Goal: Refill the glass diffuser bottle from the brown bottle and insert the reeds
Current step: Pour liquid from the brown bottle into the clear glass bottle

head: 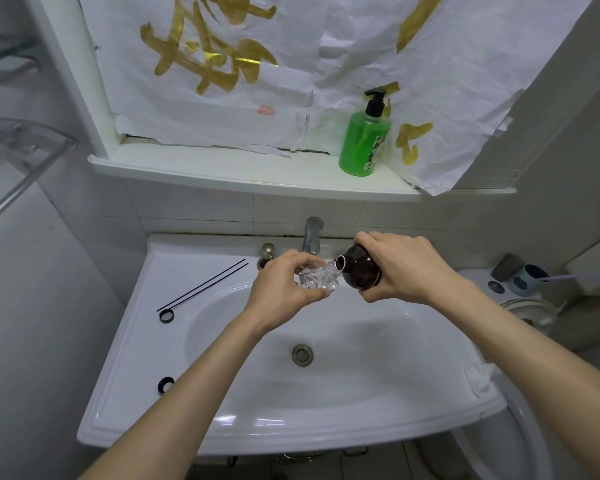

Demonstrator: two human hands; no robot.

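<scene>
Over the back of the white sink (pixel 139 393), my left hand (pixel 283 285) grips the clear faceted glass diffuser bottle (pixel 317 280). My right hand (pixel 406 268) holds the brown bottle (pixel 361 270) tipped on its side, its open mouth touching the glass bottle's neck. Two thin black reeds (pixel 203 285) lie side by side on the sink's left rim. One black cap (pixel 166 316) rests at the reeds' near end. A second black cap (pixel 166 384) sits further forward on the same rim, beside my left forearm.
A chrome tap (pixel 313 235) stands right behind my hands, with a brass plug knob (pixel 267 252) to its left. A green soap pump bottle (pixel 365 135) is on the shelf above. A blue cup (pixel 529 279) sits at the right, and the drain (pixel 302 355) is below my hands.
</scene>
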